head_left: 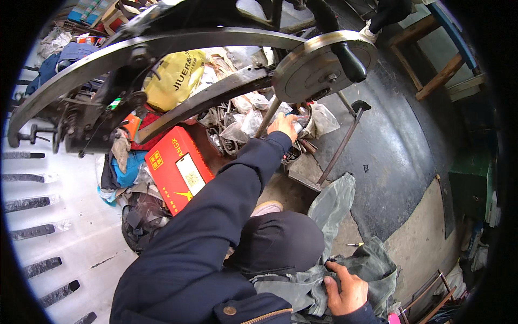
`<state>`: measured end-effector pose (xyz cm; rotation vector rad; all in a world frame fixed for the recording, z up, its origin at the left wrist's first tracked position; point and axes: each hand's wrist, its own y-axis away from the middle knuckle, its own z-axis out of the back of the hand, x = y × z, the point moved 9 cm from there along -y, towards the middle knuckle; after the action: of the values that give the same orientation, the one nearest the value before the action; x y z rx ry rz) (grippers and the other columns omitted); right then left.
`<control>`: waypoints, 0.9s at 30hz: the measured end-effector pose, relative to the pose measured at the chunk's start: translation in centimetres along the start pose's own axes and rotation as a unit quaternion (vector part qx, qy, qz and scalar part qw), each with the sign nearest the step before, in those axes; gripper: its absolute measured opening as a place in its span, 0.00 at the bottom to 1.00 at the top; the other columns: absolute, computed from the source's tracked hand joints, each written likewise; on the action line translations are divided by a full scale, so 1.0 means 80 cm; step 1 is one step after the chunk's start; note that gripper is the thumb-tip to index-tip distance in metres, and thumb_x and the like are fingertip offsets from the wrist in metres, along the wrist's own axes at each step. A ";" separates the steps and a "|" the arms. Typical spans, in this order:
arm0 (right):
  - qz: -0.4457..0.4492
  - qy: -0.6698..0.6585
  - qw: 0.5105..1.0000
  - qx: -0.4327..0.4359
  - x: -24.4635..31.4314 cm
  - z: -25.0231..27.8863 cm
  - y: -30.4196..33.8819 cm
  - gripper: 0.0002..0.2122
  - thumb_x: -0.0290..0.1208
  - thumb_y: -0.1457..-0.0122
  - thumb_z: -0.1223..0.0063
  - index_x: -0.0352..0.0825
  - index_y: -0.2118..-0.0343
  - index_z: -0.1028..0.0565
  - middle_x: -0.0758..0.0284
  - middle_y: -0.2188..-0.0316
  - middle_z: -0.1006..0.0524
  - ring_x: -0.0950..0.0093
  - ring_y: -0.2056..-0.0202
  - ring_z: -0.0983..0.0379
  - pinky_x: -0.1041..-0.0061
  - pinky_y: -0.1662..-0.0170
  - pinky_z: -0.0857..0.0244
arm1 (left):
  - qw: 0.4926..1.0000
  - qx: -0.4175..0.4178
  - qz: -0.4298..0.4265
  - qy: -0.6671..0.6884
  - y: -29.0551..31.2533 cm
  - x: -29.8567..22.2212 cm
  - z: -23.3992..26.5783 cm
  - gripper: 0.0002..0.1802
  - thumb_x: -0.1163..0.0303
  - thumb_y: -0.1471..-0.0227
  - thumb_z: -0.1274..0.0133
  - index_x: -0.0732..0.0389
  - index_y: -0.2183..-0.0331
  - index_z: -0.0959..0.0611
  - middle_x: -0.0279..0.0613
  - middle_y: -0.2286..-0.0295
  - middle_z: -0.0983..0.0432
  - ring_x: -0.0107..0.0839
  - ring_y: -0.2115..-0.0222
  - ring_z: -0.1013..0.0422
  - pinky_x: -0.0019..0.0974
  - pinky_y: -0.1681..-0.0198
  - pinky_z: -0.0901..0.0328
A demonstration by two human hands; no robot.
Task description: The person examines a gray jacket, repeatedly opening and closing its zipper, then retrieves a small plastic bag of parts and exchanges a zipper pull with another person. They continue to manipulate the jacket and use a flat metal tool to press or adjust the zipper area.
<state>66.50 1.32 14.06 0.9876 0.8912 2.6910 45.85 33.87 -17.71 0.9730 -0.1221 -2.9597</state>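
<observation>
My left hand (283,127) reaches down among small plastic bags and loose metal parts, below the wheel of a hand-cranked sewing machine (156,48). Its fingers are bent around something pale and shiny (297,127), too small to name. Close to my lap, my right hand (348,291) has its thumb and forefinger curled about a dark thing (331,268) whose kind I cannot make out. Grey-green cloth (337,208) drapes over my lap beside that hand. Clear plastic bags (251,123) surround the left hand.
The machine's metal wheel (307,67) with a black crank handle hangs above my left hand. A red box (178,167) lies left of my forearm, near a yellow bag (175,81). A metal leg (342,143) stands at the right. Another person's shoe (369,32) shows at the far right.
</observation>
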 end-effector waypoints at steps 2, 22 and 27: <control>-0.015 -0.020 1.000 0.005 0.000 0.000 -0.007 0.16 0.33 0.33 0.42 0.39 0.44 0.21 0.52 0.65 0.15 0.51 0.64 0.17 0.57 0.60 0.24 | 0.999 0.008 -0.002 -0.049 -0.015 -0.002 -0.008 0.13 0.67 0.43 0.42 0.43 0.57 0.11 0.46 0.59 0.23 0.50 0.55 0.22 0.52 0.51 0.28; -0.004 -0.064 0.998 0.001 0.010 0.009 -0.036 0.16 0.30 0.33 0.43 0.35 0.44 0.22 0.50 0.64 0.16 0.50 0.61 0.17 0.60 0.57 0.25 | 0.986 -0.035 -0.078 0.142 0.021 -0.008 0.040 0.08 0.70 0.52 0.36 0.56 0.68 0.19 0.44 0.63 0.23 0.49 0.57 0.25 0.50 0.54 0.30; -0.017 -0.064 0.998 0.016 0.009 0.006 -0.035 0.16 0.29 0.33 0.43 0.35 0.44 0.22 0.51 0.64 0.16 0.51 0.61 0.17 0.62 0.57 0.25 | 0.974 -0.051 -0.154 0.159 0.028 -0.007 0.038 0.07 0.69 0.48 0.37 0.61 0.68 0.16 0.47 0.62 0.20 0.49 0.58 0.24 0.47 0.52 0.29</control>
<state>66.07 4.08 13.09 1.1268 0.9194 2.5590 44.47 31.87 -14.73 1.5595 0.2035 -2.9776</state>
